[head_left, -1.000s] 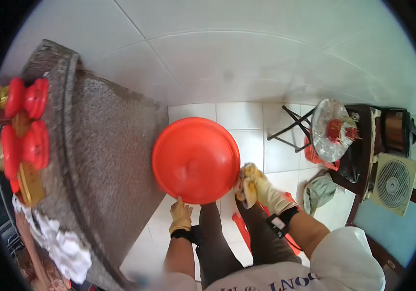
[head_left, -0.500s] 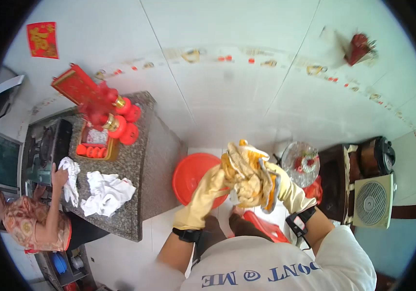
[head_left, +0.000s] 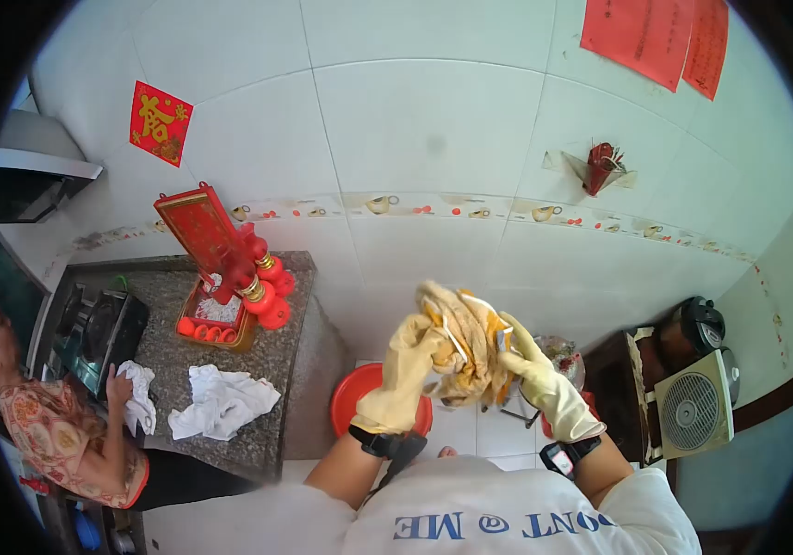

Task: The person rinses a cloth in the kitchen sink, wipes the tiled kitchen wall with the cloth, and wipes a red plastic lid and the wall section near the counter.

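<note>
In the head view, my left hand point(head_left: 410, 354) and my right hand point(head_left: 534, 366) wear cream rubber gloves. Both are closed on a crumpled yellow-brown cloth point(head_left: 467, 350) with white and orange edges, raised in front of my chest. The left one grips its left side and the right one its right side. Some of my fingers are hidden in the folds. Below and left of the cloth, a red plastic basin point(head_left: 347, 400) stands on the floor, partly covered by my left forearm.
A granite counter point(head_left: 258, 446) at left bears a white cloth point(head_left: 223, 403), red ornaments point(head_left: 269, 294) and a gas stove point(head_left: 100, 335). A person point(head_left: 77, 435) beside it holds another white cloth point(head_left: 137, 396). Right stand a box fan point(head_left: 694, 410) and a dark cooker point(head_left: 693, 324).
My view has tilted up, showing more wall. My hands still hold the bunched cloth, which has turned slightly. The red item by my feet is out of sight.
</note>
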`<state>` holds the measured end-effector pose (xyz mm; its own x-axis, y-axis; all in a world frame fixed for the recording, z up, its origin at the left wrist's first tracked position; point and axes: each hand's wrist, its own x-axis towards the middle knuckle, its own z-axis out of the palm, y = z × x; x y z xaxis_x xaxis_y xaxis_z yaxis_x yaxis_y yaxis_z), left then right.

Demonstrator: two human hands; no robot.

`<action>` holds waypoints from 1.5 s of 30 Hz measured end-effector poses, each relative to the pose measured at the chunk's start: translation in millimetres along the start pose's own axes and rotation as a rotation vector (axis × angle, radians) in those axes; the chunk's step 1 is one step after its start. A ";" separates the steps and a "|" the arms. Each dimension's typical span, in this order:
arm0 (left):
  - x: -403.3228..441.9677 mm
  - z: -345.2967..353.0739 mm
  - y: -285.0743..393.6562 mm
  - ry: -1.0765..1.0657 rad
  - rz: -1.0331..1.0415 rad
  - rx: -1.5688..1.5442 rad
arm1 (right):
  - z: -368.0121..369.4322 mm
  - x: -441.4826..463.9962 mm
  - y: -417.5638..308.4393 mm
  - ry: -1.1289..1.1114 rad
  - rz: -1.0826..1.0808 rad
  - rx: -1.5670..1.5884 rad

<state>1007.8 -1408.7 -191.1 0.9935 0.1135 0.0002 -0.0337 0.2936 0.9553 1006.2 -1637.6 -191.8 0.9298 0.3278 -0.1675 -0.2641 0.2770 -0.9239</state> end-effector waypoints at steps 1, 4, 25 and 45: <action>2.7 0.0 6.9 -0.006 0.005 0.011 | 4.5 -0.7 -4.9 0.034 -0.043 -0.289; 5.3 -7.3 21.3 -0.016 0.063 -0.112 | -2.0 4.3 -8.0 0.037 -0.051 -0.022; -22.7 -32.2 66.1 -0.562 -0.198 0.395 | 121.0 -2.6 -138.4 -0.040 -0.191 -0.081; 50.1 36.6 94.5 -0.229 0.419 -0.282 | -53.9 127.0 -155.5 -0.147 -0.521 -1.130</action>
<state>1058.4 -1410.0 -90.0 0.8860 0.0749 0.4577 -0.4276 0.5141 0.7435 1179.2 -1687.7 -88.0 0.8008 0.5303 0.2784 0.5608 -0.5008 -0.6593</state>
